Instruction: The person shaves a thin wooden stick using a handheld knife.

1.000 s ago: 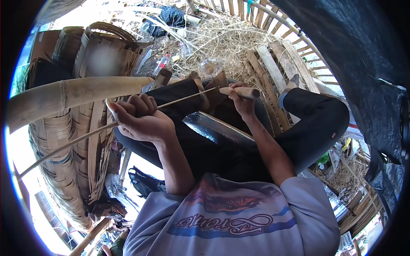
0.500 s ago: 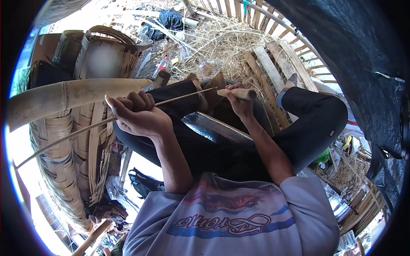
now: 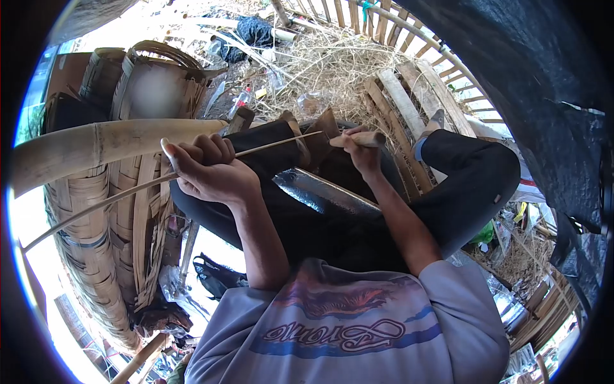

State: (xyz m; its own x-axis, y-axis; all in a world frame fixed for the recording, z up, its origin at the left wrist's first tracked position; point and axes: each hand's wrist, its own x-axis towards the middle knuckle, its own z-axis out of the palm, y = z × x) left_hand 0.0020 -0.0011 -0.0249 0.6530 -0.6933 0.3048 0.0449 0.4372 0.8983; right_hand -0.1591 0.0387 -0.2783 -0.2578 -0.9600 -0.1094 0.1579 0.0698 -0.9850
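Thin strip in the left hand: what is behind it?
Behind the thin strip, woven bamboo shows at its left part and a dark trouser leg toward the right hand. The left hand covers whatever lies behind its grip.

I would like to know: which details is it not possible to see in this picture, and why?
All in the head view:
- Stretch of the thin stick inside the fist: hidden by the left hand.
- What the wooden handle in the right hand bears at its tip: too small and dark.
- Left end of the thick bamboo pole: cut off by the dark rim.
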